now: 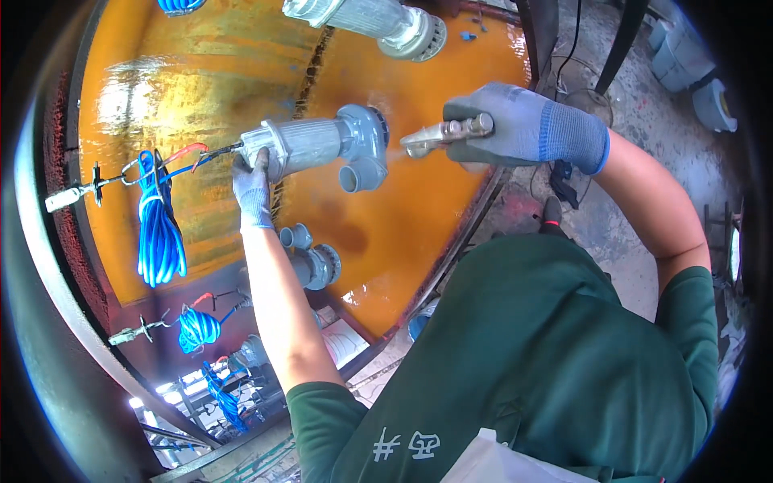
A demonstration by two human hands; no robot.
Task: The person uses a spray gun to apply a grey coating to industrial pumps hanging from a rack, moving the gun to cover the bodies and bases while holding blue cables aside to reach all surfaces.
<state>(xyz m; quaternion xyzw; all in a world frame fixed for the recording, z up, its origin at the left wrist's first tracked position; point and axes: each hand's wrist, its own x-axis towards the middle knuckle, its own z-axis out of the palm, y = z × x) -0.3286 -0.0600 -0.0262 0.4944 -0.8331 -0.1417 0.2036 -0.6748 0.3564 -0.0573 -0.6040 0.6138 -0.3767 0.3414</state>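
A grey submersible pump (310, 147) hangs sideways in front of me, its round pump end and outlet elbow toward the right. My left hand (253, 187), in a grey glove, is closed round the pump's cable end. In my right hand (506, 122), also gloved, is a metal spray gun (447, 135). Its nozzle points left at the pump's round end, a short gap away, with faint mist between them. A coiled blue cable (158, 229) hangs from the pump's lead, beside a hook (68, 197) at the left.
Behind the pump stands an orange-coated panel (403, 233) with a dark lower edge. Another pump (370, 24) hangs above, and further pumps (310, 264) with blue coils (198, 328) hang below. Buckets (713, 106) stand on the floor at the far right.
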